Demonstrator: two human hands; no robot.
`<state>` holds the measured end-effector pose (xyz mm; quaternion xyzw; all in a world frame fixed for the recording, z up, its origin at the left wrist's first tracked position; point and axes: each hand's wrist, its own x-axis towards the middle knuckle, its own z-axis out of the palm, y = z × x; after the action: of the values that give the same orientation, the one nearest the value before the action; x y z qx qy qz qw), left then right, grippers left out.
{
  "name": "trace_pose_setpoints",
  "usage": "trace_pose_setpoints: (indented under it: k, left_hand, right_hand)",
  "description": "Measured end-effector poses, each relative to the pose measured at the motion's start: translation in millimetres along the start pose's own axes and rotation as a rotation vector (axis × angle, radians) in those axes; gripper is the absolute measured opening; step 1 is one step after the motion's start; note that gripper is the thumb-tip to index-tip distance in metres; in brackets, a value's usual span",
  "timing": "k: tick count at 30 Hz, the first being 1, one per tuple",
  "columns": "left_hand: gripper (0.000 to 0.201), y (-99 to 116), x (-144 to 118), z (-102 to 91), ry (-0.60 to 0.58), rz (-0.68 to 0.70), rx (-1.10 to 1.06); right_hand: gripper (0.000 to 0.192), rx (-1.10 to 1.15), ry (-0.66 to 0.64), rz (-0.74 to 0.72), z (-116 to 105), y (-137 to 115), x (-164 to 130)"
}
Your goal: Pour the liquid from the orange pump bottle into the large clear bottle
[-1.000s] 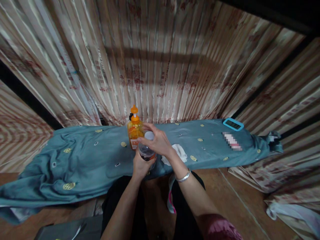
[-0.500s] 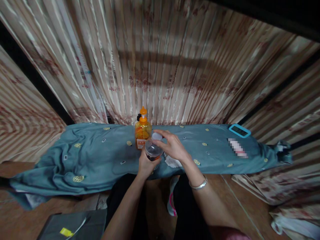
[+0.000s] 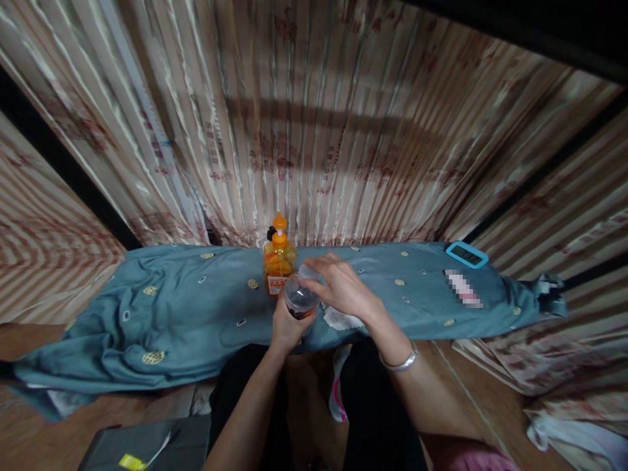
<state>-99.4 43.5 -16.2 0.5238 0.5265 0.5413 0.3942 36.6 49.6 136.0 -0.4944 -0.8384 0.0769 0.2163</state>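
My left hand (image 3: pixel 288 327) is wrapped round a clear plastic container (image 3: pixel 300 296), which has something dark in its lower part. Above its far rim, my right hand (image 3: pixel 346 288) pinches a whitish, translucent round cap (image 3: pixel 308 271) between thumb and fingers. Whether the cap touches the container I cannot tell. Just behind stands an orange pump bottle (image 3: pixel 279 261) with a pale label, and something small and black beside its neck. A crumpled white tissue (image 3: pixel 341 319) lies under my right wrist, partly hidden.
A blue-green cloth (image 3: pixel 196 327) with pineapple prints covers the narrow surface. On its right lie a blue-framed digital clock (image 3: pixel 467 254) and a blurred-out pink and white item (image 3: pixel 464 289). Striped curtains (image 3: pixel 304 131) hang behind. A grey box (image 3: pixel 147 445) stands on the floor at left.
My right hand and wrist have shifted slightly right and turned a little, still with the cap. My left hand holds the container in nearly the same place. The view has moved slightly.
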Motion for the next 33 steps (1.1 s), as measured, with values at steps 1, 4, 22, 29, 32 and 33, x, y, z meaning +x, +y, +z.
trace_pose_setpoints:
  k: [1,4,22,29,32,33]
  left_hand:
    - [0.076,0.0,0.0,0.0,0.001,0.000,0.001]
    - [0.076,0.4,0.1,0.0,-0.006,0.001,-0.003]
    - [0.080,3.0,-0.9,1.3,-0.004,-0.008,-0.017]
    - [0.080,0.3,0.4,0.0,-0.010,0.006,-0.012]
    - [0.081,2.5,1.3,-0.4,-0.008,-0.010,0.001]
    - [0.081,3.5,1.4,-0.3,-0.006,-0.015,0.003]
  right_hand:
    - [0.041,0.008,-0.003,-0.003,-0.3,0.2,-0.1]
    - [0.062,0.002,0.036,0.035,0.8,-3.6,2.3]
    - [0.047,-0.075,0.036,0.042,-6.6,-9.7,5.3]
    - [0.022,-0.075,-0.099,-0.073,-15.2,-8.9,9.8]
    - [0.031,-0.030,-0.120,-0.108,-20.4,-5.1,12.8]
    - [0.032,-0.012,-0.118,-0.113,-22.0,-3.9,13.7]
